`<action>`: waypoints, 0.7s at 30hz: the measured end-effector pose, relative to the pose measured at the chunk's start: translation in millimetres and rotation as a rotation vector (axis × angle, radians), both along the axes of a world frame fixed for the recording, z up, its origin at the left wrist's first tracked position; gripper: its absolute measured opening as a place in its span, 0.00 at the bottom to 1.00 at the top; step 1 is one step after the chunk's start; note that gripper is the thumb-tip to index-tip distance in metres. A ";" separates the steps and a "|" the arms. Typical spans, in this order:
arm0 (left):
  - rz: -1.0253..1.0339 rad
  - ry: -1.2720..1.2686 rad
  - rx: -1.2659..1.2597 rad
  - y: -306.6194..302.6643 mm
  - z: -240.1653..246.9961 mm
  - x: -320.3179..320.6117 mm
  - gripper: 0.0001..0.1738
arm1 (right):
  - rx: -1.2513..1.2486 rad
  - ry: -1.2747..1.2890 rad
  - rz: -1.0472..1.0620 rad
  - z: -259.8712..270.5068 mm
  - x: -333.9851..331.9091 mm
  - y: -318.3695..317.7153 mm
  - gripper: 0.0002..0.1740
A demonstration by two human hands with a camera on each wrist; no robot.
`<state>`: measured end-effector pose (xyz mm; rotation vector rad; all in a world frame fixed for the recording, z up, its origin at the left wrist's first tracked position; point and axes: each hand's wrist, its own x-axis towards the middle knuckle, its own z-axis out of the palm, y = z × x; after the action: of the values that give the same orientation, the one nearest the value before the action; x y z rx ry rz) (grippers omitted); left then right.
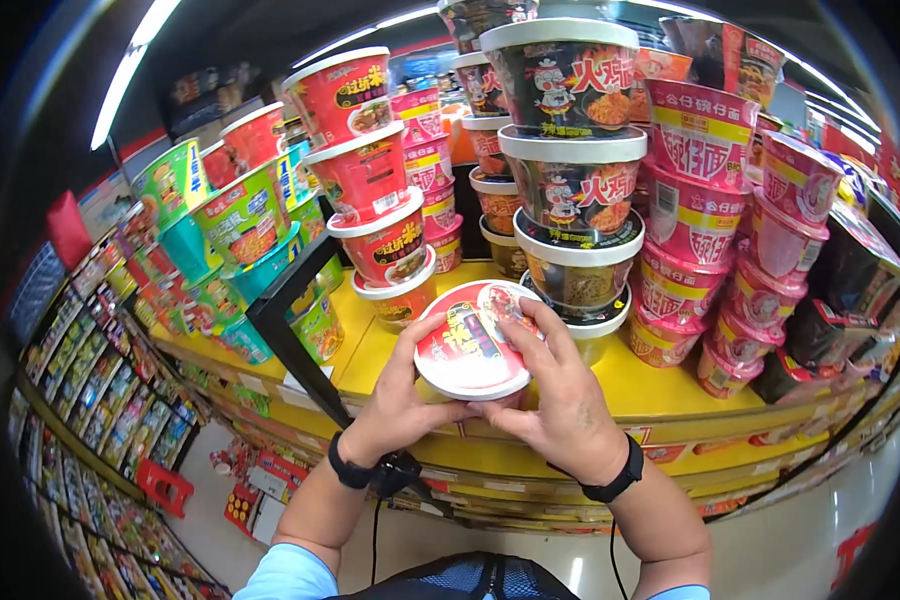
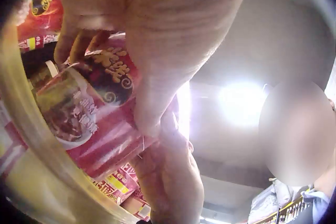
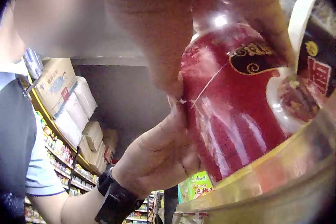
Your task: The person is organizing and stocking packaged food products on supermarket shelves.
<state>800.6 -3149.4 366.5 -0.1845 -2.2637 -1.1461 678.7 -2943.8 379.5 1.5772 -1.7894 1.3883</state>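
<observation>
Between both hands is a red instant noodle bowl (image 1: pixel 473 340) with a white-rimmed printed lid, tilted so the lid faces up toward the head camera. My left hand (image 1: pixel 395 395) grips its left side, thumb at the near side. The right hand (image 1: pixel 565 405) grips the right side, with fingers over the lid's edge and the thumb meeting the left thumb in front. In the left wrist view the bowl's red side (image 2: pixel 105 140) shows a noodle picture. The right wrist view shows the red wall (image 3: pixel 231 119) close to the yellow shelf edge.
Behind the held bowl stands a stack of similar red bowls (image 1: pixel 380 240). Tall stacks of black bowls (image 1: pixel 575 180) and pink bowls (image 1: pixel 690 220) rise to the right. Green bowls (image 1: pixel 240 225) stand left beyond a black frame bar (image 1: pixel 295 320). The yellow shelf (image 1: pixel 370 350) runs beneath.
</observation>
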 end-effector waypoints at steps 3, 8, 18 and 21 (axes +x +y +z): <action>-0.025 -0.018 0.166 4.7 -3.8 0.2 0.62 | 0.004 0.033 0.049 -1.0 -2.5 2.5 0.50; 0.033 -0.031 0.228 15.1 3.8 15.6 0.61 | 0.011 0.023 0.132 -7.0 -5.3 -0.3 0.50; 0.022 -0.125 0.218 -15.0 10.1 8.4 0.60 | 0.034 0.070 0.070 -9.6 -19.5 -15.5 0.39; 0.017 -0.082 0.206 -24.1 4.0 6.0 0.57 | 0.088 0.054 0.047 -7.5 -16.2 -18.9 0.39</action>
<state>806.6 -3173.5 370.5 -0.0371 -2.1940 -1.3901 662.5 -2962.7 372.0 1.6955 -1.8145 1.2908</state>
